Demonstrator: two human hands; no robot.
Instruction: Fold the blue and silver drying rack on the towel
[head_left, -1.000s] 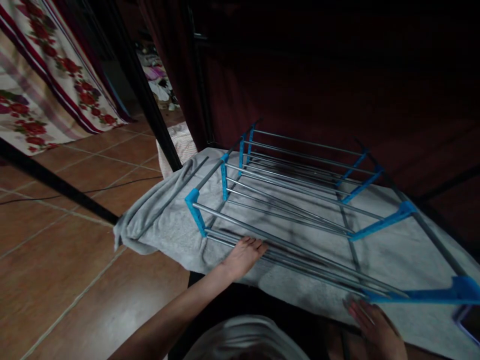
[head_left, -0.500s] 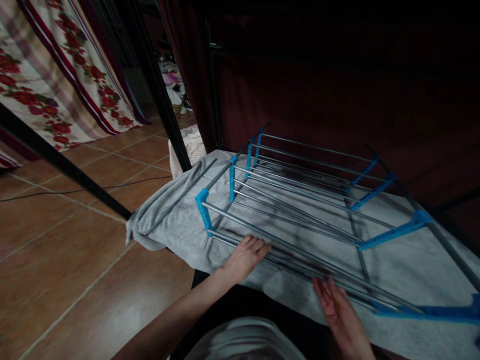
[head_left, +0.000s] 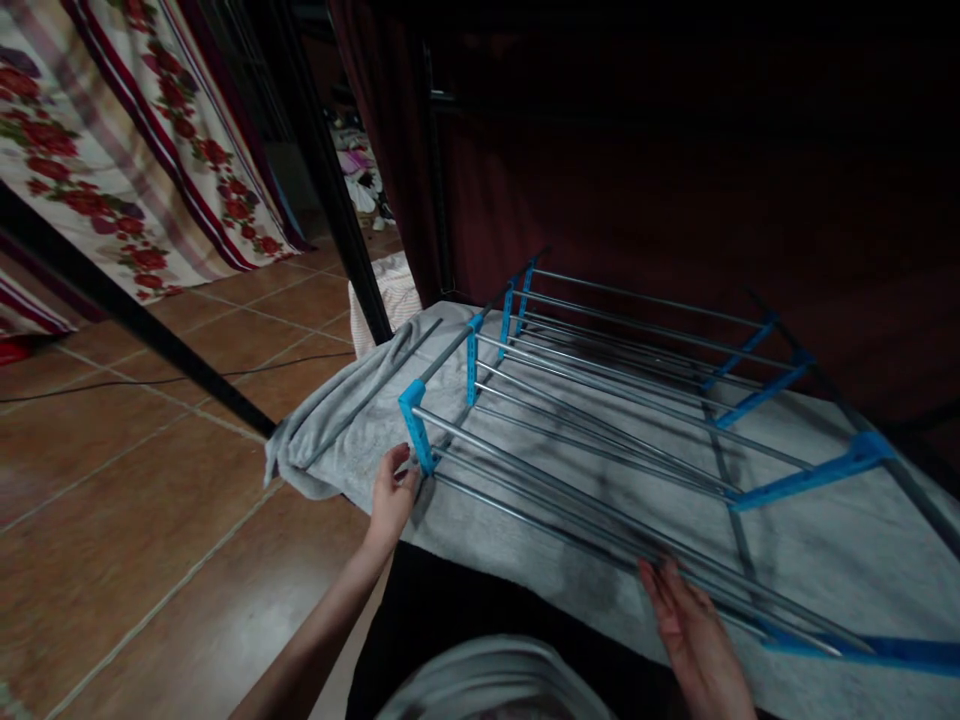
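A rack of grey metal rods [head_left: 600, 437] with blue plastic connectors [head_left: 418, 428] lies on a grey blanket [head_left: 517, 550]. My left hand [head_left: 391, 498] is at the near left corner, beside the lower end of the blue connector. Its fingers are bent but apart, and nothing shows between them; whether the fingertips touch the connector I cannot tell. On the near side, my right hand [head_left: 694, 630] rests its outstretched fingers against the lower front rods, palm turned inward. A long blue connector [head_left: 885, 650] joins the rods at the near right corner.
A black post [head_left: 334, 180] and a slanting black bar [head_left: 150, 320] stand to the left. Beyond them are tiled floor [head_left: 150, 520], a thin dark cable [head_left: 150, 382] and a flowered curtain [head_left: 187, 150]. Dark red cloth [head_left: 637, 200] hangs behind the rack.
My left hand has left the front rods and moved left to the blue corner connector. My right hand stays by the front rods. The view has shifted slightly.
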